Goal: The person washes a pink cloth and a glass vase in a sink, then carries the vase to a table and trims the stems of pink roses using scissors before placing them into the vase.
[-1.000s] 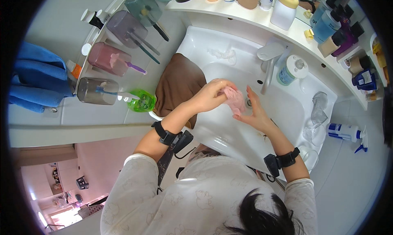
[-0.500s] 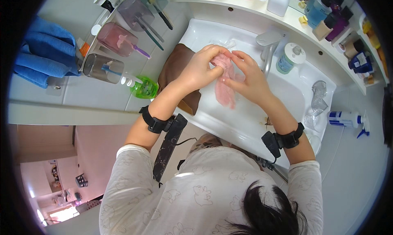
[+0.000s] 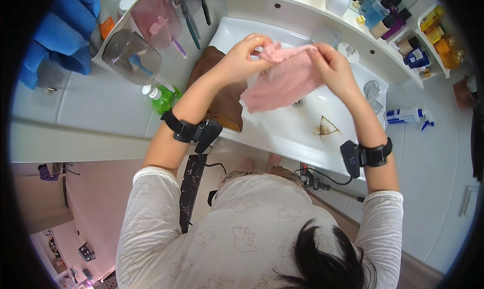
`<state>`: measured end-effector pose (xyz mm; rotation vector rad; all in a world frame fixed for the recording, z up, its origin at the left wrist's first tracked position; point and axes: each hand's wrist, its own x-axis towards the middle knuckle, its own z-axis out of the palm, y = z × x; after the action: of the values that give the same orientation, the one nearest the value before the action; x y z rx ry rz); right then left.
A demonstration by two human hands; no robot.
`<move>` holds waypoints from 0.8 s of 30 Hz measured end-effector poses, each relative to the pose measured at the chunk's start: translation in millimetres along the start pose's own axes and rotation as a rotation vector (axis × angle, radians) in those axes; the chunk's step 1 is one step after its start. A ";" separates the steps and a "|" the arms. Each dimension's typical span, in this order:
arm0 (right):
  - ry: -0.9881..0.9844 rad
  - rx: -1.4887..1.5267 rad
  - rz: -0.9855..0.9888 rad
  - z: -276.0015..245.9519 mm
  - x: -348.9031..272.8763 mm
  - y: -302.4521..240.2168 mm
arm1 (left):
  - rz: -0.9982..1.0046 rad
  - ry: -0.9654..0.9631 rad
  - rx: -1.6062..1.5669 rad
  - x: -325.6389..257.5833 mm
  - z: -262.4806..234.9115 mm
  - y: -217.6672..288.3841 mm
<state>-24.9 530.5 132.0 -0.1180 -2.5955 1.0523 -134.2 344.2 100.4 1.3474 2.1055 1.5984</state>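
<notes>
A pink cloth hangs spread out between my two hands, above the white sink basin. My left hand pinches its bunched upper left corner. The upper right corner is gripped by the thumb and fingers of my right hand. Behind the cloth, most of the faucet is hidden. Left of the basin and below my left forearm, a brown sheet-like piece drapes over the sink's edge. On the basin's near slope lies a brown triangular mark.
Green pump bottles stand left of the sink, below wall-hung cups with toothbrushes. A blue towel hangs at far left. Bottles line the curved shelf. A spray bottle and crumpled clear plastic are at right.
The pink cloth was bunched between my close-set hands. Now my hands are farther apart, the right one having moved right, and the cloth is opened out between them. The view has shifted slightly.
</notes>
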 end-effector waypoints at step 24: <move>-0.804 -0.182 -0.299 37.5 -180.6 28.1 | -0.237 -0.297 0.592 -229.2 -21.5 -21.3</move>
<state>130.8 489.8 37.6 0.7810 -3.2469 0.8603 -27.1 161.2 8.3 1.3068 2.5161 0.6534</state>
